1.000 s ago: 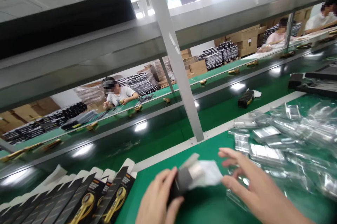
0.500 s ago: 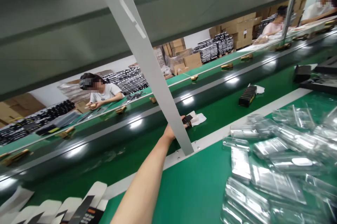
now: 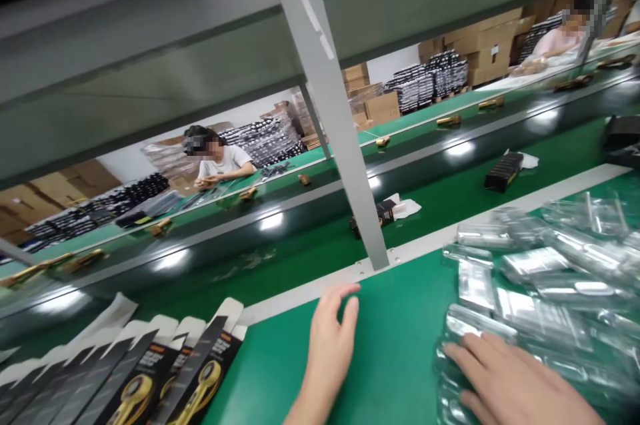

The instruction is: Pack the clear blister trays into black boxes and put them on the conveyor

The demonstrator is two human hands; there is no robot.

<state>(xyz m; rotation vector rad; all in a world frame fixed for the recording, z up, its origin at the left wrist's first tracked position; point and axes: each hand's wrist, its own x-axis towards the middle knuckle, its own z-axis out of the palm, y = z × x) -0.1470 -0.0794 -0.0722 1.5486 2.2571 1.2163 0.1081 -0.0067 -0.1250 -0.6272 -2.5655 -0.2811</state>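
The left hand (image 3: 330, 345) is lying flat and empty on the green counter (image 3: 395, 352). The right hand (image 3: 505, 378), grip released, is pressing on clear plastic packets (image 3: 540, 278) (heaped within easy reach), steadying them.

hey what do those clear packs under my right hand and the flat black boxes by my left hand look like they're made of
The clear packs under the right hand look like thin glossy transparent plastic: see-through, with sharp white glints. The flat black boxes left of the left hand look like printed cardboard: thin flat panels, white unprinted flaps, gold artwork with a slight sheen.
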